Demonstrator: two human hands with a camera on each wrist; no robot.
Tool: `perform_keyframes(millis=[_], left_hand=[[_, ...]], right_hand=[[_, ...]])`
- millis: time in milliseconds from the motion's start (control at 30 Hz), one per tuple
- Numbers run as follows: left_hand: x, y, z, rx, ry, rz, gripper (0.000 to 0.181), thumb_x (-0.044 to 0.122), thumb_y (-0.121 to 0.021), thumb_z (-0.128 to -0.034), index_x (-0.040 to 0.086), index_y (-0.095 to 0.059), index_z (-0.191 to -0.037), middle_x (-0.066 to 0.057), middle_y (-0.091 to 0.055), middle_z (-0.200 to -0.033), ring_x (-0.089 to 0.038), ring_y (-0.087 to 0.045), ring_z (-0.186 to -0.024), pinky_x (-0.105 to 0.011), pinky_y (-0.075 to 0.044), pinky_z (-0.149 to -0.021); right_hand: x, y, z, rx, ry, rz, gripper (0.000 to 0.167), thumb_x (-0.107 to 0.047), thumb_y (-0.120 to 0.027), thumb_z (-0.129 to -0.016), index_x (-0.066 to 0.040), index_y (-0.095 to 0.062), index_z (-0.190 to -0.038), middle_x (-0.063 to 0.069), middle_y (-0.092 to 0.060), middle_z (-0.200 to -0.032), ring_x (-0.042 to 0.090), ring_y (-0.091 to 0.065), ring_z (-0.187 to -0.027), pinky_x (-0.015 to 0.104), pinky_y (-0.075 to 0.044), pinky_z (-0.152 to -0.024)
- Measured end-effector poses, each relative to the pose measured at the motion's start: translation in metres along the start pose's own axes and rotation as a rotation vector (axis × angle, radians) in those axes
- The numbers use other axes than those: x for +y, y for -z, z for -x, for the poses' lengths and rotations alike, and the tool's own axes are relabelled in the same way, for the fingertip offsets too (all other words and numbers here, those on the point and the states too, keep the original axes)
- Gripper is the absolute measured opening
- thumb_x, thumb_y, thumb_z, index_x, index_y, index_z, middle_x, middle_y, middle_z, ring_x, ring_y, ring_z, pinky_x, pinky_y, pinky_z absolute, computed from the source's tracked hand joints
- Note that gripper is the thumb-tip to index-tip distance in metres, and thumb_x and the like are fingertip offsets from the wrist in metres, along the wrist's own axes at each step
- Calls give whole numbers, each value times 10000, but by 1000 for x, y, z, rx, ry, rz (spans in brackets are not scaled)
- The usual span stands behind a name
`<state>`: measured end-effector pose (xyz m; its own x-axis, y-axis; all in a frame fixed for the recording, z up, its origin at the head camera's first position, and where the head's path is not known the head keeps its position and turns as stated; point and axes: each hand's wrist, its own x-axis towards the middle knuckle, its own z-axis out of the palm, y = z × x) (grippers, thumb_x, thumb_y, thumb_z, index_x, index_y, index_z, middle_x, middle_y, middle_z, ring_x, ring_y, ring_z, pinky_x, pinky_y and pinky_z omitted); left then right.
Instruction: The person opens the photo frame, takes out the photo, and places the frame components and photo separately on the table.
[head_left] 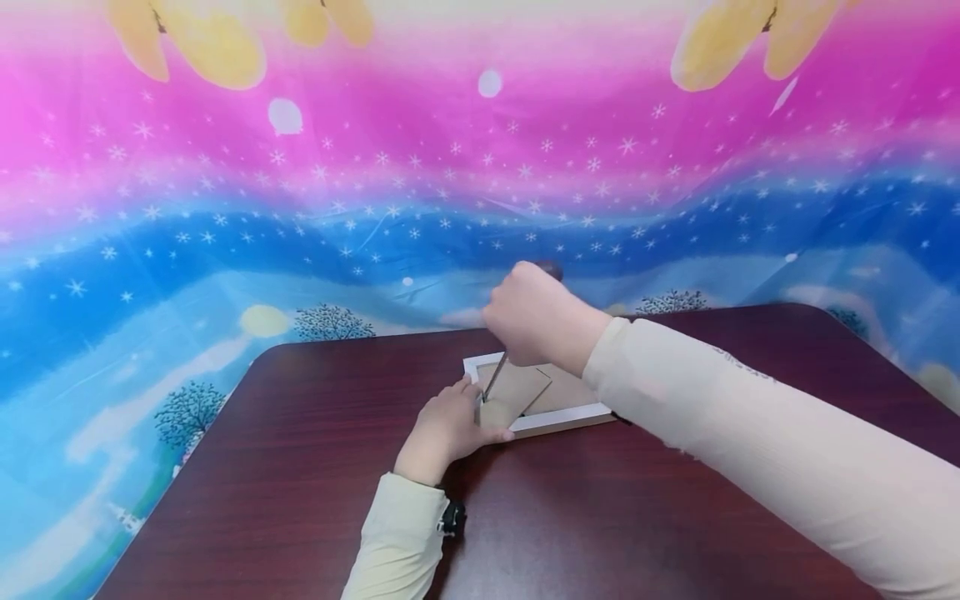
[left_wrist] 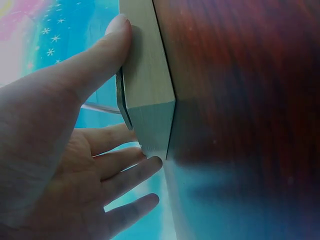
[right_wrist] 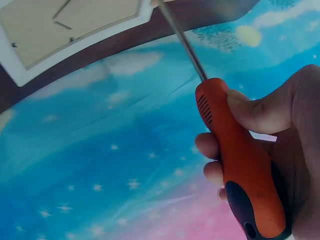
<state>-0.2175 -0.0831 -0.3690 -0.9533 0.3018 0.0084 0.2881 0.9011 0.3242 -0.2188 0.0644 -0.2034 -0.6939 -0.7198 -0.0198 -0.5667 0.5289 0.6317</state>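
A white-rimmed picture frame [head_left: 573, 417] lies on the table, its brown backing board [head_left: 566, 389] facing up. A flat tan flap [head_left: 517, 392] is on the board near the front left corner. My left hand [head_left: 446, 423] holds that corner. In the left wrist view its thumb [left_wrist: 117, 40] presses the frame's side [left_wrist: 147, 75], and the other fingers spread around the end. Above the frame, my right hand [head_left: 536, 312] grips an orange and black screwdriver [right_wrist: 245, 160]. The screwdriver's shaft [head_left: 495, 379] slants down to the left hand's side of the frame; its tip's exact contact cannot be told.
The dark red-brown wooden table [head_left: 300, 467] extends around the frame. Behind it hangs a pink and blue cloth [head_left: 420, 192] with snowflakes and trees. Small dark metal tabs [right_wrist: 71, 39] stick up along the frame's inner edge.
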Motion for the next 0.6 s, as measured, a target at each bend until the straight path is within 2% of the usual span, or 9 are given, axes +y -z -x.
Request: perform_keyframes(millis=[33, 67, 100, 133, 233, 333, 433, 600], left_hand=[[0, 0, 0, 7, -1, 0, 863, 576, -767, -787, 31, -527, -1412, -184, -465, -1475, -374, -480, -1311, -517, -428, -1021], [-1, -1, 0, 14, -3, -1, 862, 580, -769, -782, 29, -536, -1402, -184, -470, -1471, -374, -488, -1302, -517, -433, -1014], [-1, -1, 0, 19, -3, 1, 861, 579, -773, -779, 26, -542, -1396, -185, -475, -1466, -373, -497, -1291, -515, -438, -1008], [-1, -1, 0, 23, -4, 3, 857, 577, -777, -776, 25, -547, -1390, -183, -482, -1459, -369, -510, -1277, -512, -444, -1001], [0, 0, 0, 39, -11, 4, 833, 569, -791, -764, 16, -578, -1349, -186, -502, -1437, -358, -554, -1214, -498, -469, -963], [1, 0, -1, 35, -14, -6, 815, 570, -789, -766, 12, -592, -1326, -198, -491, -1446, -358, -565, -1196, -489, -478, -949], [2, 1, 0, 21, -10, -19, 822, 576, -779, -774, 11, -584, -1339, -212, -457, -1474, -376, -544, -1230, -497, -470, -965], [2, 1, 0, 11, -3, -28, 832, 577, -769, -785, 20, -565, -1369, -206, -446, -1484, -388, -527, -1250, -515, -457, -979]], right_hand=[[3, -4, 3, 0, -11, -24, 125, -249, -669, -811, -217, -727, -917, -61, -431, -531, 118, -360, -526, 301, -435, -568], [6, -7, 5, -1, -21, -39, 70, -262, -680, -802, -201, -682, -767, -61, -432, -531, 119, -374, -530, 302, -435, -562], [8, -11, 7, -4, -29, -60, 181, -266, -688, -795, -193, -602, -653, -60, -439, -535, 123, -383, -531, 302, -433, -552], [11, -15, 10, -7, -38, -79, 221, -268, -695, -789, -192, -567, -626, -59, -451, -539, 124, -394, -530, 305, -435, -542], [20, -28, 17, -7, -67, -151, 258, -275, -701, -803, -185, -546, -617, -51, -489, -555, 131, -426, -528, 318, -449, -530], [29, -46, 24, 5, -95, -253, 173, -223, -686, -815, -189, -608, -665, -65, -534, -590, 128, -465, -532, 331, -465, -531], [36, -63, 33, 12, -114, -351, 82, -153, -652, -824, -193, -691, -764, -83, -587, -648, 119, -511, -559, 338, -479, -541], [40, -87, 45, 34, -130, -459, 131, -103, -638, -860, -181, -736, -898, -82, -650, -738, 131, -595, -639, 378, -515, -612]])
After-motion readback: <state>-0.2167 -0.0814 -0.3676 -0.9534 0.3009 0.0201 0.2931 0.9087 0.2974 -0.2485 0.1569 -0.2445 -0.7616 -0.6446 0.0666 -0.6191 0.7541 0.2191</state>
